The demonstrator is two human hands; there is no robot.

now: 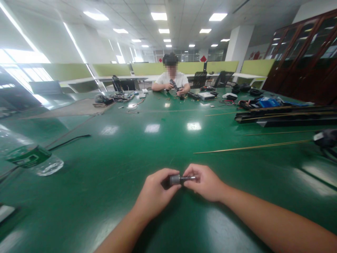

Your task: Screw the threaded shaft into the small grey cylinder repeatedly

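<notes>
Just above the green table, near its front edge, my two hands meet around a small dark grey cylindrical part (174,180). My left hand (158,191) wraps its thumb and fingers round the wide grey end. From the cylinder's right side a thinner dark and silver shaft (186,178) sticks out. My right hand (204,182) pinches that shaft between thumb and fingers, its fingertips close to those of my left hand. The part lies roughly level, pointing left to right. What sits inside my left palm is hidden.
Thin brass-coloured rods (237,149) and black rails (289,117) lie on the green table (126,147) at the right. A clear bottle (34,158) and black cable (70,141) are at the left. Across the table a person (171,79) holds a power tool among electronic parts.
</notes>
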